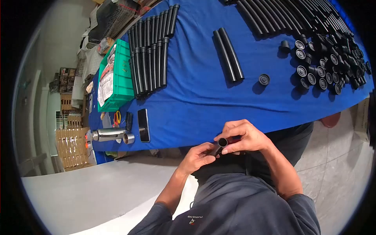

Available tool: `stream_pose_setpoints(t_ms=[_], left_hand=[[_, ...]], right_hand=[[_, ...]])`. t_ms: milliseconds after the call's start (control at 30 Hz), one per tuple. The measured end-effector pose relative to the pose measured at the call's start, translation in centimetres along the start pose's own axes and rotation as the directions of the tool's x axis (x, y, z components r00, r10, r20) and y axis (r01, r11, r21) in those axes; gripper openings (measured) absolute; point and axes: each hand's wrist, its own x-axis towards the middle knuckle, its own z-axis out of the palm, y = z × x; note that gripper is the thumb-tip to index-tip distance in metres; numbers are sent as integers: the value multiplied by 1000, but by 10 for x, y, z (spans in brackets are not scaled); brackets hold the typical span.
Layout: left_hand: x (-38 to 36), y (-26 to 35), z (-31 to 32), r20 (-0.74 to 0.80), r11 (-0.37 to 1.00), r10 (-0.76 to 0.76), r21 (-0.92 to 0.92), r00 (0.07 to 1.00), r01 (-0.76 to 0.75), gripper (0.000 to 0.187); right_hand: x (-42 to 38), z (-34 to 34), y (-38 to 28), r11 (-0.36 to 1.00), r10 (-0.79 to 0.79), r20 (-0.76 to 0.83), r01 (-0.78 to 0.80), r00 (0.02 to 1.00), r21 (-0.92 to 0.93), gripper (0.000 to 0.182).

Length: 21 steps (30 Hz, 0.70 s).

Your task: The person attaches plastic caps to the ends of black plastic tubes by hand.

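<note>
A short black tube [219, 145] is held close to my body, below the table's near edge, its open end facing the camera. My left hand [199, 156] grips the tube's body from below. My right hand [243, 136] curls over the tube's open end, fingertips at its rim. Two long black tubes [228, 55] lie side by side on the blue table cover [196, 94], with a single black end cap [264, 79] beside them.
A heap of black end caps [329, 62] lies far right. Rows of black tubes [150, 55] lie left and more tubes [290, 15] along the top. A green crate [115, 76], a phone [143, 125], a steel flask [109, 134] and scissors [117, 116] sit at the left end.
</note>
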Motion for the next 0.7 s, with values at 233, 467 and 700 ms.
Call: stream_pose_setpoints(t_ms=[233, 467, 700], left_hand=[[1, -7, -4, 156, 999, -45, 4, 987, 45, 47], [-3, 13, -2, 96, 997, -33, 67, 995, 26, 42], [32, 59, 0, 20, -29, 772, 1000, 635, 4, 46]], right_hand=[[0, -5, 0, 998, -10, 26, 8, 1000, 61, 35], [2, -9, -8, 998, -33, -11, 32, 999, -47, 27], [4, 19, 13, 997, 67, -353, -80, 933, -23, 32]])
